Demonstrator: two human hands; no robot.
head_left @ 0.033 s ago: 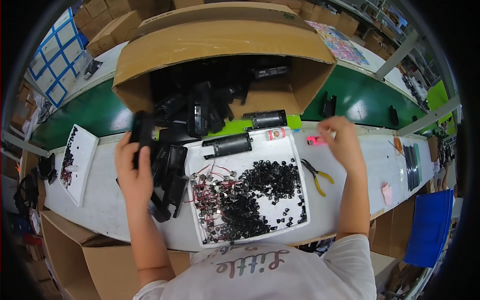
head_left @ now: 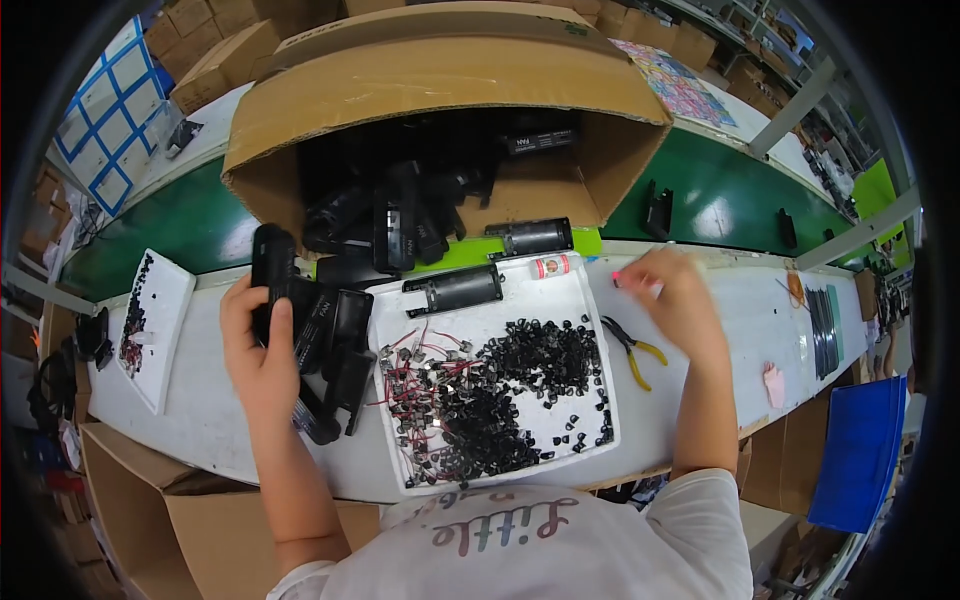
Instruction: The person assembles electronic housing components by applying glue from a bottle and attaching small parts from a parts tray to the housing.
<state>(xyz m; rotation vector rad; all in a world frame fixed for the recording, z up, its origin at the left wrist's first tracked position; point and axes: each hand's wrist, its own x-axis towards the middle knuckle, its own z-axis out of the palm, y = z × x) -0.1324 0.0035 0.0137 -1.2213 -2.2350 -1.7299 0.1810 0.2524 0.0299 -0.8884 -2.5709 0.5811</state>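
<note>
My left hand [head_left: 255,325] is closed around a long black plastic housing [head_left: 273,262], held upright above a pile of similar black housings [head_left: 350,325]. To the right of the white foam tray [head_left: 612,395], my right hand [head_left: 680,300] has its fingers curled round a small bright pink object [head_left: 617,279], mostly covered by them. The tray holds many small black caps [head_left: 545,355] and small metal parts with red wires [head_left: 425,380]. A half-shell black housing [head_left: 455,291] lies across its far edge. Pliers with yellow handles [head_left: 637,355] rest near my right forearm.
A large cardboard box [head_left: 450,85] opens toward me, full of black housings. Behind the tray lie another half-shell [head_left: 530,237] and a small white-and-red cylinder [head_left: 550,266]. A second white tray [head_left: 170,335] stands left; a blue bin [head_left: 858,455] sits at right.
My right hand has come down and left onto the pink object, covering most of it. My left hand has shifted slightly left and down with the black housing.
</note>
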